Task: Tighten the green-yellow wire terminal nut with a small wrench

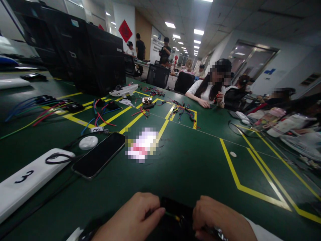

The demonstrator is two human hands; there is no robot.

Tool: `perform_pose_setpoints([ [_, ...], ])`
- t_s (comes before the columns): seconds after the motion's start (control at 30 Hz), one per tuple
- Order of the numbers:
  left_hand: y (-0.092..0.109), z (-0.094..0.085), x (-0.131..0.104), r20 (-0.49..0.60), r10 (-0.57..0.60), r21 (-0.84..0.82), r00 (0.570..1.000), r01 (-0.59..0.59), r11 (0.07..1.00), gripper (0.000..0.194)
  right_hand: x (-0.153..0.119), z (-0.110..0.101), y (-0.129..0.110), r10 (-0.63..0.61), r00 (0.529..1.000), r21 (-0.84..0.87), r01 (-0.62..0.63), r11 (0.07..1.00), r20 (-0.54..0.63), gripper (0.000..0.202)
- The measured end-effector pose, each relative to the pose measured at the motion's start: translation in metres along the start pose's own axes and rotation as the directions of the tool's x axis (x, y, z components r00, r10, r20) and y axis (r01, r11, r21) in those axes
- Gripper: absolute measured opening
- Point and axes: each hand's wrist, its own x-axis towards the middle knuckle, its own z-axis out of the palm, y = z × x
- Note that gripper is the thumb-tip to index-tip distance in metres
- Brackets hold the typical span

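At the bottom edge of the head view, my left hand (136, 214) is closed, thumb and index finger pressed together at the left side of a black piece (178, 205). My right hand (219, 217) has its fingers curled over the right side of that piece. A thin yellow-green wire (175, 217) shows in the dark space between the hands. Something shiny and metallic (220, 233) lies under my right hand; its kind cannot be made out. Shadow hides the lower part of the black piece.
A dark phone (100, 155), white earbud case (88, 143) and white power strip (32, 180) lie on the left. Wire bundles (182, 110) and black-bodied wired parts (72, 106) lie farther back. A black monitor (100, 57) stands behind. A co-worker (213, 83) sits across the green table (200, 160).
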Motion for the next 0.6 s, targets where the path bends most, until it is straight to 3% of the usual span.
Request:
perform_pose_setpoints([
  [0.13, 0.002, -0.002, 0.0, 0.004, -0.018, -0.012, 1.0, 0.018, 1.0, 0.029, 0.006, -0.001, 0.015, -0.179, 0.984, -0.002, 0.179, 0.984, 0.015, 0.012],
  [0.3, 0.004, -0.002, 0.0, 0.014, -0.036, -0.026, 0.999, 0.036, 0.999, 0.03, 0.016, -0.011, 0.017, -0.213, 0.971, 0.054, 0.208, 0.977, 0.11, 0.008],
  [0.37, 0.004, -0.002, -0.001, 0.011, -0.045, -0.027, 0.999, 0.046, 0.999, 0.029, 0.015, -0.017, 0.011, -0.135, 0.985, 0.068, 0.128, 0.989, 0.109, 0.007],
  [0.43, 0.003, -0.001, -0.002, 0.002, -0.056, -0.025, 0.998, 0.056, 0.998, 0.026, 0.009, -0.021, 0.005, 0.063, 0.997, 0.065, -0.067, 0.996, 0.049, 0.007],
  [0.53, 0.002, 0.0, -0.003, 0.005, -0.057, -0.023, 0.998, 0.057, 0.998, 0.027, -0.006, -0.021, -0.002, 0.331, 0.94, 0.084, -0.325, 0.942, -0.08, 0.009],
  [0.6, 0.001, -0.001, -0.002, 0.015, -0.05, -0.023, 0.999, 0.05, 0.998, 0.027, -0.016, -0.015, -0.004, 0.404, 0.91, 0.114, -0.393, 0.913, -0.097, 0.011],
])
